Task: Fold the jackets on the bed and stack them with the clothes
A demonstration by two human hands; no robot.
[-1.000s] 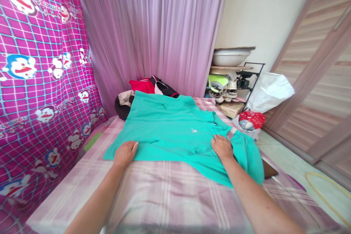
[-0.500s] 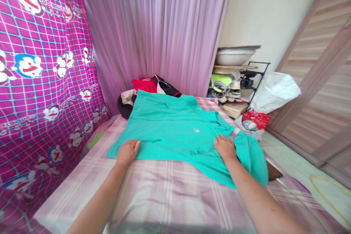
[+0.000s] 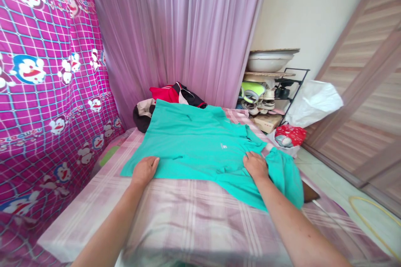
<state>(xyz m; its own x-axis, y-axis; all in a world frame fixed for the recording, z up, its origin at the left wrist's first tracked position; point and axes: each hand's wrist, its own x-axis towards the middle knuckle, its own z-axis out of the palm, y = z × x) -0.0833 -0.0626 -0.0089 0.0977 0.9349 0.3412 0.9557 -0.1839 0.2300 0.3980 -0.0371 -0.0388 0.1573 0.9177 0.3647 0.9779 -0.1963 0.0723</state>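
Observation:
A teal jacket [image 3: 194,142] lies spread out flat, with a small white logo on its chest and two short dark pocket marks. Its hem points left and its collar end points right. At the near edge by the hem, my left hand [image 3: 145,169] is closed on the cloth. My right hand [image 3: 256,164] grips the fabric near the shoulder, fingers curled into it. The near sleeve bunches up beyond my right forearm. The fingertips of both hands are partly hidden.
A pink plaid cloth [image 3: 175,217] covers the surface beneath. Red and black clothing [image 3: 175,94] is heaped at the back. A dark flat device [image 3: 310,192] with a white cable lies at the right. Beyond stand a shoe rack [image 3: 290,91] and a white bag [image 3: 316,102].
The view has shifted slightly. Both hands keep their hold on the jacket, which lies almost exactly as before.

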